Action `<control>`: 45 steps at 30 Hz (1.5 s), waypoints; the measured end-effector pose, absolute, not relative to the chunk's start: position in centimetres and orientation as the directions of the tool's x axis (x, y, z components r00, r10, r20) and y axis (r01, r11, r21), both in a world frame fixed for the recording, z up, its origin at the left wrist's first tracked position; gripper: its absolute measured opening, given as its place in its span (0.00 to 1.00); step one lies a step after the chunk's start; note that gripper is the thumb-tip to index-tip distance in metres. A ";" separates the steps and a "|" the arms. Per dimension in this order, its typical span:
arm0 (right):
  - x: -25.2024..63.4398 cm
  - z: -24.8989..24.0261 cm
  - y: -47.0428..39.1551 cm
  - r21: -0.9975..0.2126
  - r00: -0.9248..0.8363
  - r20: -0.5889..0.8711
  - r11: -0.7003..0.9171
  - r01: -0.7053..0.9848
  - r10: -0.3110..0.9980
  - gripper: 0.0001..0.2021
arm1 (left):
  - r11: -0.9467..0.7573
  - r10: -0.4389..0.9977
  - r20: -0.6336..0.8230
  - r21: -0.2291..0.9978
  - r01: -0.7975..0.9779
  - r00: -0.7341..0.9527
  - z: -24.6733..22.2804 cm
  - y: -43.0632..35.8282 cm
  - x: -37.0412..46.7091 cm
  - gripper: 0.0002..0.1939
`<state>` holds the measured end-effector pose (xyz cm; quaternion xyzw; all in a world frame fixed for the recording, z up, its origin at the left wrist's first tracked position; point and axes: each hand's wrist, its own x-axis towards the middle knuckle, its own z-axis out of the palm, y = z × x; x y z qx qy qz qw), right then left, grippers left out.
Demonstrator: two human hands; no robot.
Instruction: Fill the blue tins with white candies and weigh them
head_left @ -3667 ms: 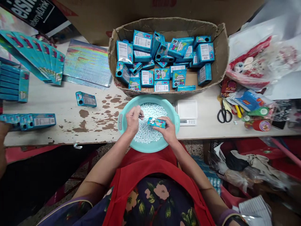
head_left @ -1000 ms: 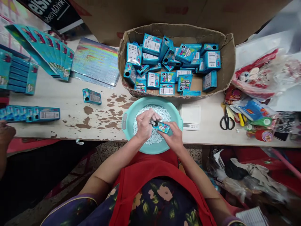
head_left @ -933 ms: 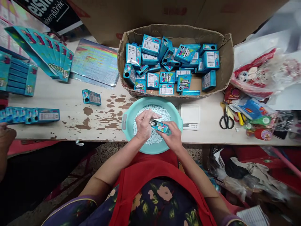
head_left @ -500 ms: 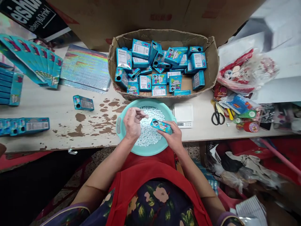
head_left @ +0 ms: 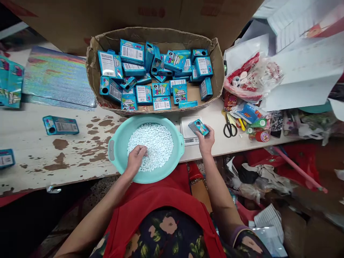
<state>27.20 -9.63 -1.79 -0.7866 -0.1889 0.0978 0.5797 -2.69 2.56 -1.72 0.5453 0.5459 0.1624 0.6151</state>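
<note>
My right hand (head_left: pixel 206 141) grips a small blue candy box (head_left: pixel 199 127), tilted just over the white scale (head_left: pixel 188 124). My left hand (head_left: pixel 136 159) is inside a mint-green basin (head_left: pixel 122 138), its fingers drawn together and their tips at the small white candies (head_left: pixel 157 147). Whatever those fingers pinch, if anything, is hidden. Behind the basin stands a cut-down cardboard box (head_left: pixel 92 80) holding many similar blue boxes, some upright and some lying at angles.
One blue box (head_left: pixel 60 125) lies alone on the worn white table (head_left: pixel 80 161). Shiny holographic sheets (head_left: pixel 56 75) are at the left. Black-handled scissors (head_left: pixel 230 129) lie right of the scale, beside small packets and a plastic bag (head_left: pixel 251 77).
The view has shifted right. My right hand has carried the candy box from over the basin to over the scale. My left hand has come down to the candies, its fingers closing.
</note>
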 end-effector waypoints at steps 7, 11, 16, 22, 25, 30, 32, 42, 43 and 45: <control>27.7 -1.4 -15.8 -0.891 0.967 0.032 -0.432 0.142 0.252 0.25 | 0.315 0.793 -0.495 0.832 0.456 0.354 -2.5 2.6 -2.7 0.14; 27.7 -2.0 -18.2 -0.859 0.984 0.013 -0.501 0.102 0.177 0.25 | 0.310 0.796 -0.485 0.841 0.443 0.363 -2.3 2.6 -2.4 0.15; 26.9 -2.7 -18.7 -0.839 0.985 -0.021 -0.539 0.075 0.170 0.25 | 0.312 0.781 -0.494 0.839 0.447 0.383 -2.5 2.4 -2.3 0.16; 26.8 -3.0 -18.1 -0.843 0.977 -0.029 -0.530 0.088 0.209 0.25 | 0.272 0.764 -0.493 0.831 0.486 0.417 -2.5 2.3 -2.3 0.17; 27.1 -2.7 -17.1 -0.851 0.971 -0.022 -0.514 0.107 0.238 0.25 | 0.209 0.749 -0.490 0.813 0.543 0.446 -2.3 2.2 -2.4 0.17; 27.3 -1.9 -15.0 -0.868 0.945 -0.012 -0.473 0.152 0.327 0.23 | -0.299 0.717 -0.351 0.625 0.721 0.602 -2.4 1.8 -2.6 0.12; 27.3 -1.7 -14.2 -0.876 0.934 -0.007 -0.453 0.167 0.357 0.22 | -0.558 0.647 -0.320 0.419 0.716 0.692 -2.6 1.6 -2.6 0.13; 27.8 -0.7 -9.9 -0.913 0.888 0.015 -0.356 0.200 0.460 0.22 | -0.662 0.594 -0.294 0.349 0.663 0.748 -2.7 1.6 -3.1 0.13; 27.4 0.1 -9.3 -0.917 0.894 0.044 -0.337 0.213 0.446 0.21 | -0.641 0.615 -0.253 0.391 0.661 0.746 -2.1 1.7 -3.0 0.13; 25.8 2.2 -8.1 -0.910 0.872 0.134 -0.290 0.297 0.471 0.21 | -0.609 0.668 -0.112 0.485 0.627 0.735 -0.2 2.0 -2.6 0.18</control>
